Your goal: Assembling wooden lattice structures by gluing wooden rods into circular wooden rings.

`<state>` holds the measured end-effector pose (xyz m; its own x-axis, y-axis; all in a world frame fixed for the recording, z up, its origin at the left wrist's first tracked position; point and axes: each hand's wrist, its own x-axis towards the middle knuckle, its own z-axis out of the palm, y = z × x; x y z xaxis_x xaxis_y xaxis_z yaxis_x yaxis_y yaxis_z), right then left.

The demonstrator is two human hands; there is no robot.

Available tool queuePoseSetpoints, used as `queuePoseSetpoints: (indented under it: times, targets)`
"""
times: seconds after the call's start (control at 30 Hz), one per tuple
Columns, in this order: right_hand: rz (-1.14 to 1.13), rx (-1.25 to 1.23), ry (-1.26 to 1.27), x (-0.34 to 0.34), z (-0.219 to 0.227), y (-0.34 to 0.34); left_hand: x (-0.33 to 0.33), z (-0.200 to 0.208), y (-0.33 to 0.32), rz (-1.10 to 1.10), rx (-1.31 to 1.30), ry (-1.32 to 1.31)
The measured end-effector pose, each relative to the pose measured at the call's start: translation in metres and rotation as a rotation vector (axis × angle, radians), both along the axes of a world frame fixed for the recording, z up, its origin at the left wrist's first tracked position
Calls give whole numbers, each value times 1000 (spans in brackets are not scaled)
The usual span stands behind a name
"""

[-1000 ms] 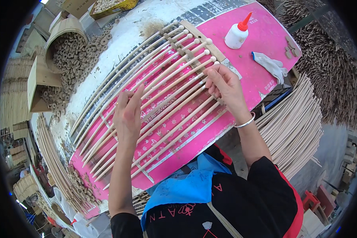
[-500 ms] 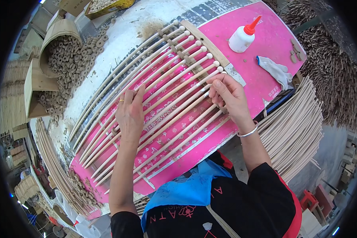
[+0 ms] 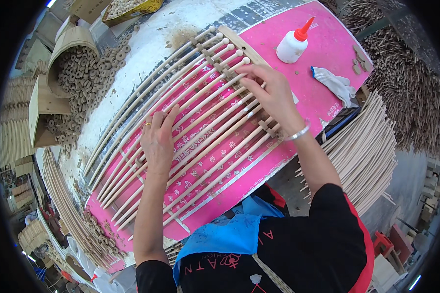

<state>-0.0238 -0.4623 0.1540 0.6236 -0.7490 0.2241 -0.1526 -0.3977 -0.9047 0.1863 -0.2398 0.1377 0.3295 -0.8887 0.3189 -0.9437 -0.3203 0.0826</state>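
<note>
A row of pale wooden sticks (image 3: 195, 146) lies slantwise on the pink board, the upper ends of several capped with round wooden balls (image 3: 239, 52). My left hand (image 3: 157, 142) rests over the middle of the row, fingers spread across the sticks, with its palm side hidden. My right hand (image 3: 274, 95) is closed at the upper end of one stick, thumb and fingertips pinching where its ball would be; the fingers cover that spot. Brown wooden rings (image 3: 268, 128) sit on sticks below the right hand. A wooden bar (image 3: 239, 46) lies along the ball ends.
The pink board (image 3: 327, 36) bears a white glue bottle (image 3: 291, 49) with red nozzle and a white glove (image 3: 335, 84). At left, rings spill from a tipped wooden tub (image 3: 72, 41). Stick bundles (image 3: 362, 151) stand at right. A tray of balls (image 3: 132, 9) is at the far edge.
My right hand has moved up and left along the ball ends, from the nearer sticks to one farther off. The left hand has stayed nearly in place.
</note>
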Motion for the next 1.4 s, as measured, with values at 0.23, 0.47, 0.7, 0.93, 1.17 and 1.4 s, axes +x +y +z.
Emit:
queuePoseSetpoints:
  times: [0.23,0.47,0.7,0.93,1.17,1.4]
  targets:
    - [128,-596,281,33,-16,-29,1,3,2,-19,-31,-19]
    - [166,-604,286,41,-16,-29,5,6,2,-28,-15,18]
    - [91,-455,219,24,-10,-31,-2,13,3,-17,-109,12]
    - [12,-158,134,-29,13,7,-1,12,37,-39,-3,2]
    - [162,317,-30,-29,7,73,-23,47,49,-34,-66,-23]
    - [259,981,-359,-2,8,121,-65,89,104,-48,-75,-37]
